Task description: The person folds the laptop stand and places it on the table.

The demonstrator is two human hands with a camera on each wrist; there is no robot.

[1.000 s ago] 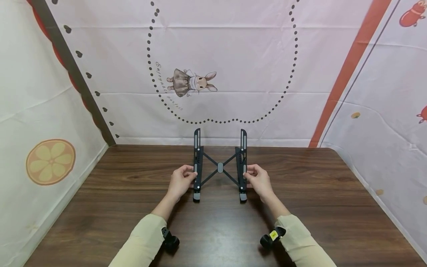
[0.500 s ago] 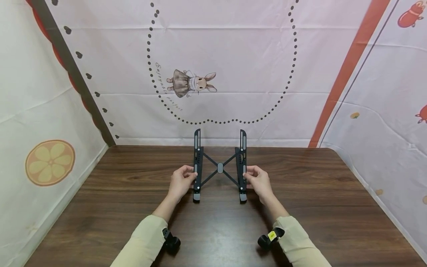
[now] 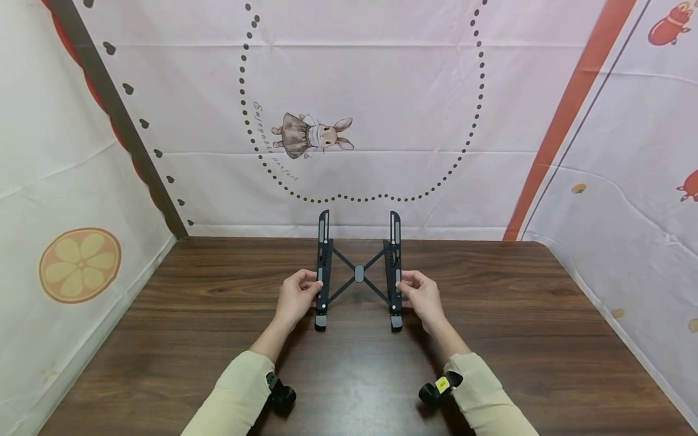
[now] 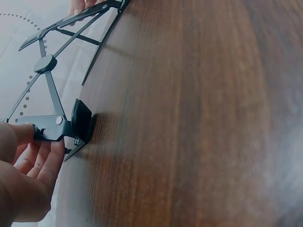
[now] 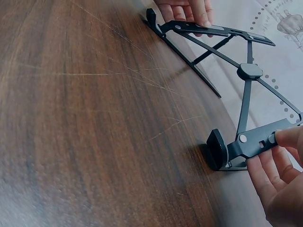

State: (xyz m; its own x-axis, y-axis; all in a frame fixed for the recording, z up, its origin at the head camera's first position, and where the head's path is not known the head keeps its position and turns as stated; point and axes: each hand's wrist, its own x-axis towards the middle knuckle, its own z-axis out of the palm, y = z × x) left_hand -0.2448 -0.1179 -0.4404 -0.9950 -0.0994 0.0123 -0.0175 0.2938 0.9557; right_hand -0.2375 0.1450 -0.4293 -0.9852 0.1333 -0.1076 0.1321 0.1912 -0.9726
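Observation:
A black folding laptop stand [image 3: 359,274] is unfolded on the table, its two side rails joined by crossed bars with an oval hub in the centre. My left hand [image 3: 295,297] pinches the left rail [image 3: 324,266], thumb on top and fingers beneath. On the other side, my right hand [image 3: 423,297] grips the right rail [image 3: 393,266] in the same way. In the left wrist view the near rail [image 4: 42,126] ends in an upturned front lip [image 4: 81,118]. Another upturned lip [image 5: 217,149] shows in the right wrist view, close to the tabletop.
The brown wooden table [image 3: 360,381] reaches back to a white printed cloth [image 3: 392,109] that hangs behind it and along both sides. A black wrist camera [image 3: 281,396] is strapped at the left cuff, another camera [image 3: 433,393] at the right.
The two rails have come very slightly closer together, the right one shifting a little left with my right hand. Both hands keep their hold.

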